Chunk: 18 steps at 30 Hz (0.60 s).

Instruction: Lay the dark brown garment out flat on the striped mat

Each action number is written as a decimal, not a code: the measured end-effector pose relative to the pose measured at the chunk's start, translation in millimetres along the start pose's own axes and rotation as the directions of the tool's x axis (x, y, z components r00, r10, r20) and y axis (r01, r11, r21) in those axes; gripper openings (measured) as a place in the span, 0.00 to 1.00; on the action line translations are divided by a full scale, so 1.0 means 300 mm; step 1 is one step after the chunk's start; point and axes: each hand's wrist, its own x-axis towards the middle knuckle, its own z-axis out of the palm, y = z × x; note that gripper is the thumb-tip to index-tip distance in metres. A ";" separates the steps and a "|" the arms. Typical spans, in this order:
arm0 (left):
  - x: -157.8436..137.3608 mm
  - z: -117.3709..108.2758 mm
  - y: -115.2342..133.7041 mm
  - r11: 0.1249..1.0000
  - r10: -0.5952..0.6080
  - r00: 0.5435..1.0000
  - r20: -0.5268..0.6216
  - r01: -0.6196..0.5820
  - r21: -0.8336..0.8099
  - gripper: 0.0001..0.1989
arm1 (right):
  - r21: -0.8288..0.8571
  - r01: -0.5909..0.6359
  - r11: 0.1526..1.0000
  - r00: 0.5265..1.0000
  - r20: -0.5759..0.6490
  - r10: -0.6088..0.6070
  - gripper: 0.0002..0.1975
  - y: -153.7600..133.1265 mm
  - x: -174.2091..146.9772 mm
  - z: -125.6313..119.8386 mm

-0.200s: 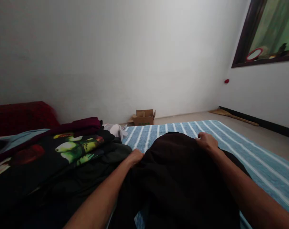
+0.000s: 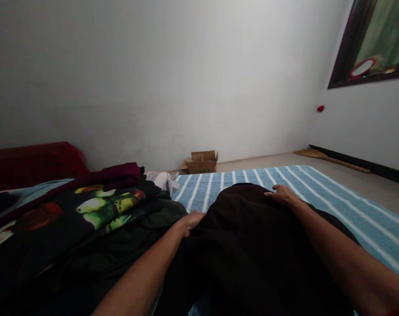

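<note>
A large black garment (image 2: 252,245) lies spread over the striped bedding in front of me; its exact kind does not show. At its left edge, my left hand (image 2: 190,221) is closed on the cloth, with the fingertips hidden. My right hand (image 2: 284,194) rests at the garment's upper right part, its fingers stretched out and apart over the fabric. Just left of my left arm is a heap of clothes, with a black printed garment (image 2: 107,206) showing green and red shapes and a maroon garment (image 2: 120,172) on top.
Blue bedding with white stripes (image 2: 344,202) covers the bed. White cloth (image 2: 163,180) lies beyond the heap, near a dark red object (image 2: 34,162). An open cardboard box (image 2: 202,163) stands by the wall. A long wooden item (image 2: 334,161) lies on the floor at right.
My right hand has loosened, its fingers now reaching further left across the garment. My left hand stays on the left edge. The view has shifted slightly left.
</note>
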 end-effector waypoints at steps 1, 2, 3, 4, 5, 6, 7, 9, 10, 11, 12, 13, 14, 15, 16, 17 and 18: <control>-0.007 0.009 -0.003 1.000 -0.008 1.000 0.030 0.008 -0.006 0.13 | 0.009 0.007 1.000 1.000 0.025 -0.007 0.24 0.007 0.014 0.011; -0.013 0.019 -0.004 1.000 -0.015 0.998 0.057 0.015 -0.006 0.12 | 0.014 0.012 1.000 0.999 0.046 -0.012 0.23 0.014 0.026 0.020; -0.018 0.028 -0.002 1.000 -0.010 0.998 0.069 0.010 -0.006 0.11 | 0.017 0.016 1.000 0.998 0.062 -0.017 0.22 0.020 0.035 0.026; -0.023 0.034 0.004 1.000 0.005 0.998 0.065 -0.005 -0.001 0.10 | 0.017 0.020 1.000 0.997 0.071 -0.021 0.20 0.025 0.043 0.029; -0.028 0.036 0.016 1.000 0.028 0.998 0.047 -0.028 0.011 0.09 | 0.017 0.026 1.000 0.997 0.076 -0.027 0.18 0.028 0.048 0.031; -0.033 0.033 0.033 0.998 0.060 0.998 0.013 -0.061 0.027 0.08 | 0.018 0.036 0.999 0.996 0.078 -0.037 0.16 0.030 0.052 0.031; -0.039 0.023 0.055 0.994 0.097 0.995 -0.031 -0.096 0.049 0.07 | 0.020 0.048 0.999 0.996 0.078 -0.050 0.13 0.030 0.054 0.029; -0.055 -0.013 0.106 0.978 0.190 0.970 -0.152 -0.174 0.112 0.06 | 0.031 0.078 0.996 0.994 0.070 -0.080 0.06 0.026 0.051 0.022; -0.066 -0.036 0.131 0.963 0.244 0.943 -0.227 -0.209 0.167 0.05 | 0.037 0.094 0.995 0.994 0.059 -0.096 0.05 0.023 0.047 0.018; -0.077 -0.061 0.151 0.935 0.323 0.886 -0.333 -0.243 0.259 0.04 | 0.043 0.110 0.993 0.993 0.042 -0.112 0.06 0.019 0.042 0.012; -0.087 -0.084 0.163 0.864 0.450 0.766 -0.460 -0.244 0.440 0.04 | 0.051 0.126 0.991 0.992 0.023 -0.128 0.07 0.015 0.036 0.006; -0.094 -0.105 0.167 0.792 0.539 0.666 -0.515 -0.193 0.579 0.06 | 0.059 0.141 0.988 0.990 0.007 -0.141 0.08 0.011 0.030 0.000; -0.097 -0.123 0.162 0.711 0.614 0.600 -0.513 -0.138 0.689 0.07 | 0.070 0.153 0.986 0.988 -0.003 -0.153 0.09 0.008 0.024 -0.006; -0.096 -0.137 0.150 0.646 0.641 0.611 -0.465 -0.102 0.756 0.08 | 0.083 0.161 0.983 0.987 -0.007 -0.161 0.10 0.005 0.019 -0.011; -0.089 -0.149 0.133 0.624 0.607 0.693 -0.390 -0.111 0.773 0.08 | 0.099 0.163 0.982 0.986 -0.002 -0.164 0.12 0.004 0.015 -0.016; -0.077 -0.160 0.114 0.649 0.532 0.790 -0.305 -0.148 0.746 0.09 | 0.117 0.161 0.980 0.986 0.011 -0.164 0.13 0.005 0.012 -0.019; -0.060 -0.170 0.096 0.721 0.441 0.861 -0.253 -0.172 0.672 0.12 | 0.136 0.155 0.978 0.987 0.030 -0.160 0.15 0.006 0.010 -0.022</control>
